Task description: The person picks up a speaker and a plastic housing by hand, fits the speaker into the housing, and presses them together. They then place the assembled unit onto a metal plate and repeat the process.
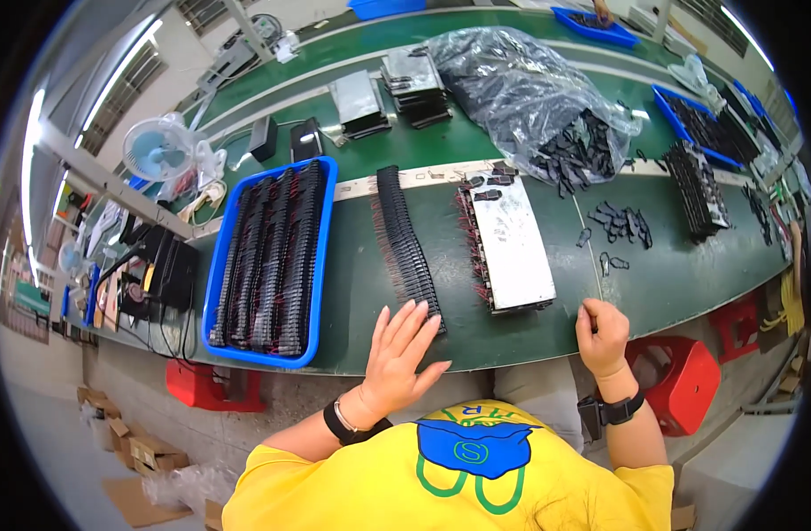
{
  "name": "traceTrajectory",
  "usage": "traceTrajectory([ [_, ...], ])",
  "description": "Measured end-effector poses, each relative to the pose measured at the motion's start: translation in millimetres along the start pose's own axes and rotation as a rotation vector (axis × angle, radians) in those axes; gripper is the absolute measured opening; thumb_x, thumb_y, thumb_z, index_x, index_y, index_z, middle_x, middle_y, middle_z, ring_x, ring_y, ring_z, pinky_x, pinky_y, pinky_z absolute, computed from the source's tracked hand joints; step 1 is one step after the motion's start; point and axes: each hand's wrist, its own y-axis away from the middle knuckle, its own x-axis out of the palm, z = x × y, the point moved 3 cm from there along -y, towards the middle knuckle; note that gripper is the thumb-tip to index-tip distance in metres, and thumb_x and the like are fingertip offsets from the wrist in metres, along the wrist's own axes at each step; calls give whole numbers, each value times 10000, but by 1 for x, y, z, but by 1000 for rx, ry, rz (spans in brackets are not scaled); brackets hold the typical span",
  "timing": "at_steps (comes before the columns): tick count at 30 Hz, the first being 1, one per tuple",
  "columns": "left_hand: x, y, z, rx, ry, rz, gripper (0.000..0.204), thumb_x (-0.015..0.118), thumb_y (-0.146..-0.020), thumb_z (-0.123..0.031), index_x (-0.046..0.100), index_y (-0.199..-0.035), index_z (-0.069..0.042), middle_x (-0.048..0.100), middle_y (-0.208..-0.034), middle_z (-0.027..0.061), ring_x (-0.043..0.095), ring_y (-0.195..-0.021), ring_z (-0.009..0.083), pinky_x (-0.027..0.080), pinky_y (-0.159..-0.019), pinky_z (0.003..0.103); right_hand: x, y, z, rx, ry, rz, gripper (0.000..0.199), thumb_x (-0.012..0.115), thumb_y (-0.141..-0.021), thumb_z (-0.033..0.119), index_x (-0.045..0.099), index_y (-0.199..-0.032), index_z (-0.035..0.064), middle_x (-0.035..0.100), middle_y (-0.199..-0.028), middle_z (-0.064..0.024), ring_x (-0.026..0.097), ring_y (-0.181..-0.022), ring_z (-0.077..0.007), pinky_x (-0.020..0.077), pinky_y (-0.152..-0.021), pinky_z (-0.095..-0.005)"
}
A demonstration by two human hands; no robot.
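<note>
Green table (357,283), viewed across near edge. Left hand (397,354): fingers extended, at near edge, by near end of black row (410,245); contact unclear. Right hand (606,336): fingers curled in, at near edge, right of white-topped stack (513,248). Dark pieces (490,194) on stack's far end. Blue tray (327,239) toward table's left end, near edge, filled with long black strips (266,257). Clear bag (503,80) beyond stack, black parts (584,149) at its mouth; loose parts (631,221) between bag and right hand. Red stool (689,385) below near edge, right of right hand.
</note>
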Motion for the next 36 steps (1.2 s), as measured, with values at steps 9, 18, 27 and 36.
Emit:
traceTrajectory([
  [9,-1,-18,-8,-186,-165,149,1071,714,-690,-526,183,-1424,45,141,-1486,266,117,-1395,397,66,-1088,585,-28,-27,16,292,-873,133,46,558,-845,52,564,-803,34,577,-737,-49,532,-644,-207,431,-642,-305],
  [18,18,-75,54,-372,-148,394,1083,585,-733,-674,105,-1465,-35,65,-1491,298,41,-1400,416,16,-1092,568,-161,-103,131,-103,-1845,406,435,485,-947,377,496,-596,120,643,-638,-49,631,-594,-246,382,-861,-386],
  [27,20,-80,55,-388,-101,421,1021,580,-746,-663,124,-1480,-120,54,-1511,255,20,-1409,393,-4,-1088,572,-175,-100,118,5,-1940,450,418,492,-946,324,469,-578,125,615,-608,-41,652,-618,-232,415,-851,-440],
  [36,12,-65,11,-67,-232,634,851,612,-760,-595,330,-1420,-138,161,-1504,209,79,-1406,376,56,-1085,598,-169,-112,116,38,-2034,570,412,498,-944,270,443,-560,131,587,-578,-33,673,-642,-217,448,-840,-493],
])
